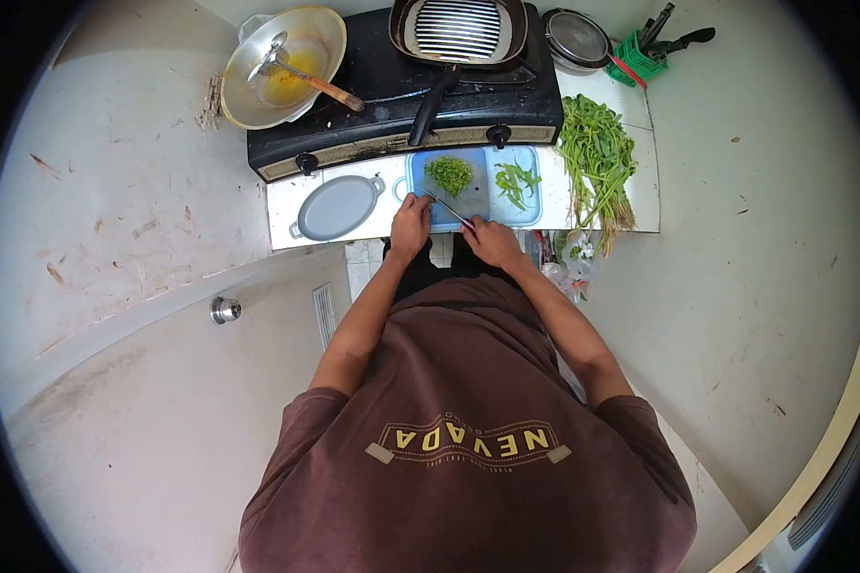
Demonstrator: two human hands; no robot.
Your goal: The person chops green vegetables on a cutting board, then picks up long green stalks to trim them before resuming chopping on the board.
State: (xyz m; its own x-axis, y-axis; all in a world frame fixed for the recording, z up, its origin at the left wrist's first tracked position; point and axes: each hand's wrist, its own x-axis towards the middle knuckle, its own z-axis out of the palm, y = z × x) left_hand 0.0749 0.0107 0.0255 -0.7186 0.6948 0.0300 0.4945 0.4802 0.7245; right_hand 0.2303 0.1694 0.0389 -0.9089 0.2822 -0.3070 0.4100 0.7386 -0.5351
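Note:
My right hand (492,242) is closed around the handle of a knife (453,212). Its blade slants up and left over a blue cutting board (480,208). Beside the blade's tip, at the board's near edge, is my left hand (411,227) with its fingers curled together; what they hold, if anything, is too small to make out. A small heap of finely chopped greens (448,176) lies on the board beyond the knife. Several longer green pieces (516,183) are spread on the board's right part.
A grey oval plate (338,208) sits left of the board, and a bunch of leafy greens (597,158) to its right. Behind, the stove (373,95) bears a wok (327,57) with a ladle (311,81) and a grill pan (420,105). Strainers (578,38) and a green basket (634,59) of knives stand back right.

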